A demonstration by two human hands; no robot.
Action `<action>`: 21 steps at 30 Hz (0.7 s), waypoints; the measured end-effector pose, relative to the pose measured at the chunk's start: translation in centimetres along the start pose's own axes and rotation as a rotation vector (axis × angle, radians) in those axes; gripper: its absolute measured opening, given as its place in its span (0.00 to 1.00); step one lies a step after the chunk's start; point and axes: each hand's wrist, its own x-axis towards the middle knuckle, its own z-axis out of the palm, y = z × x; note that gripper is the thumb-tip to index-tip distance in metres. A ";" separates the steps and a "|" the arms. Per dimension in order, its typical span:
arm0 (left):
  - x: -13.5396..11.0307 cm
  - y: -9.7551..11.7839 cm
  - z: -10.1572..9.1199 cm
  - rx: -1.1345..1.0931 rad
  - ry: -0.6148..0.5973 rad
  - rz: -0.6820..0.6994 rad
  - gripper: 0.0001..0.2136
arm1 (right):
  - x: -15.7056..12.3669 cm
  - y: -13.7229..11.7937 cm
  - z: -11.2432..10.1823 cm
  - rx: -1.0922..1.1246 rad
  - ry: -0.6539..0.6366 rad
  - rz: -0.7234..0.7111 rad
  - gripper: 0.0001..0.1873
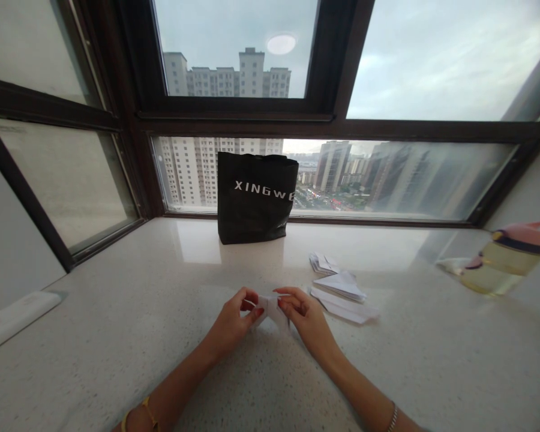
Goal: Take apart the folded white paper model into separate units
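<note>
A small piece of folded white paper (272,313) is held between my two hands, a little above the speckled white counter. My left hand (234,319) pinches its left side between thumb and fingers. On the other side, my right hand (306,318) grips the right part with thumb and index finger. The paper has slanted flaps and a crease near its middle; parts of it are hidden by my fingers. Just beyond my right hand lie several folded white paper pieces: a small stacked one (323,264), a pointed one (342,284) and a long flat one (344,307).
A black bag (256,210) with white lettering stands at the back by the window. To the right is a clear bottle (504,264) with a pink and dark lid. A white power strip (15,318) lies at the left edge of the counter (130,312).
</note>
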 end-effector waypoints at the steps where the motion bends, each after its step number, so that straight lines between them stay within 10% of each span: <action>1: 0.0 0.0 0.0 -0.001 -0.006 0.001 0.11 | 0.0 0.0 0.0 -0.012 -0.007 -0.003 0.15; 12: -0.6 0.9 -0.4 0.230 0.048 0.093 0.20 | -0.4 -0.5 0.3 -0.349 -0.056 -0.082 0.15; 21: -0.6 0.4 0.6 -0.314 -0.368 -0.013 0.31 | -1.0 -1.0 0.7 -0.353 -0.111 -0.168 0.09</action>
